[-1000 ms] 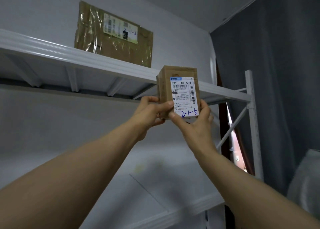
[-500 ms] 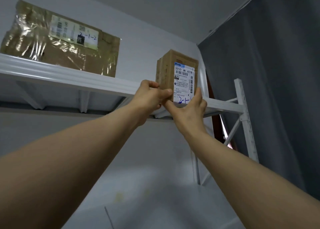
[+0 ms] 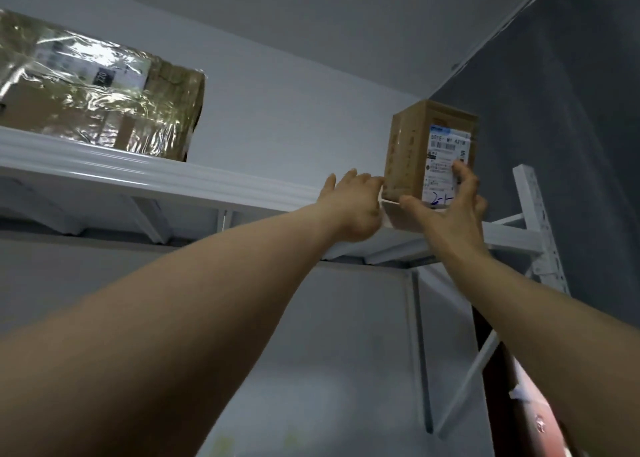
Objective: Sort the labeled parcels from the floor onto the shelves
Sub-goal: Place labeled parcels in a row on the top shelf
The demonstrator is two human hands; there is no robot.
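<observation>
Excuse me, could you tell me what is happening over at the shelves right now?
A person is setting a small cardboard box on the top shelf, near its right end. The left hand touches the box's lower left side with fingers extended, and the right hand presses spread fingers against the labelled front. The box stands upright at the shelf's front edge. A larger tape-wrapped parcel sits further left on the same shelf.

"501E" and "2-1" on small parcel's label [image 3: 443, 155]
</observation>
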